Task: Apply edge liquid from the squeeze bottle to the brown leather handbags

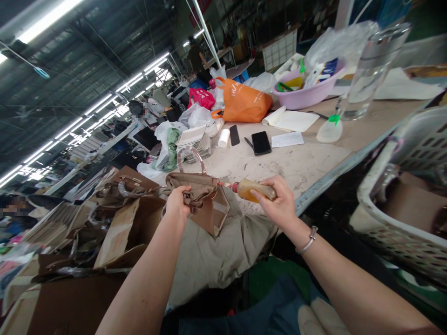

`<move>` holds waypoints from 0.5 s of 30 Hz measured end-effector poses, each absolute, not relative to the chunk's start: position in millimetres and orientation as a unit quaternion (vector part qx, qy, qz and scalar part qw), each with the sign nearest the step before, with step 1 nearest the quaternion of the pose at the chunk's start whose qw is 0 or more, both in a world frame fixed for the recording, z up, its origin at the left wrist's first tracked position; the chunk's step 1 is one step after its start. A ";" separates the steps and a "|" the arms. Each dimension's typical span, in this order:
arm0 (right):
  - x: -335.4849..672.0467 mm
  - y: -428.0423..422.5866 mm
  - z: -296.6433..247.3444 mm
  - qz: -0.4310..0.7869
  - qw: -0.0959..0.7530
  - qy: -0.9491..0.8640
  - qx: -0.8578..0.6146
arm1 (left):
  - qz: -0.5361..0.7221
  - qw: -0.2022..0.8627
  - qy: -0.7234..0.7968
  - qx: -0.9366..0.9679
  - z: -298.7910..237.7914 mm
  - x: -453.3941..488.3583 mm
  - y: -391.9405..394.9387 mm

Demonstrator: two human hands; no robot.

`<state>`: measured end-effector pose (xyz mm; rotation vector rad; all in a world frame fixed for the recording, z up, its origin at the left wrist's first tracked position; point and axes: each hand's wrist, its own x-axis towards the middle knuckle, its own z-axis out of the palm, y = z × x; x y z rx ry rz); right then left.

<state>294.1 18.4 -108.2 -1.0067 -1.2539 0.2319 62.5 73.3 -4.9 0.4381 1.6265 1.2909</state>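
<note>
A brown handbag (pixel 209 216) lies tilted near the table's front edge, its round handle (pixel 191 158) wrapped in clear plastic. My left hand (pixel 177 203) is closed on the bag's bunched brown fabric lining (pixel 197 194) at its upper edge. In my right hand (pixel 279 200) is a yellowish squeeze bottle (pixel 247 190), lying on its side with its reddish nozzle pointing left. The nozzle tip is at the bag's right edge; whether it touches cannot be made out. Beneath the bag spreads a grey-brown cloth (pixel 223 253).
Several brown bags (pixel 118 223) are piled at left. On the table (pixel 296 163) are a phone (pixel 261 142), orange bag (pixel 244 101), purple basin (pixel 307 97), clear water bottle (pixel 370 74) and green-capped squeeze bottle (pixel 330 130). A white basket (pixel 363 186) stands right. Other people work behind.
</note>
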 end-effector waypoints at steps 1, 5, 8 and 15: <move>294.5 18.4 -107.8 0.099 0.685 -0.568 -0.446 | 0.530 0.488 0.669 0.180 -5.0 62.3 73.3; 292.4 20.1 -108.1 0.091 0.683 -0.582 -0.433 | 0.535 0.489 0.665 0.180 -7.4 60.0 74.8; 290.6 22.1 -110.6 0.077 0.679 -0.591 -0.430 | 0.544 0.483 0.662 0.178 -9.8 58.7 76.3; 294.9 21.1 -122.0 0.067 0.635 -0.640 -0.427 | 0.573 0.468 0.650 0.174 -12.1 61.1 78.6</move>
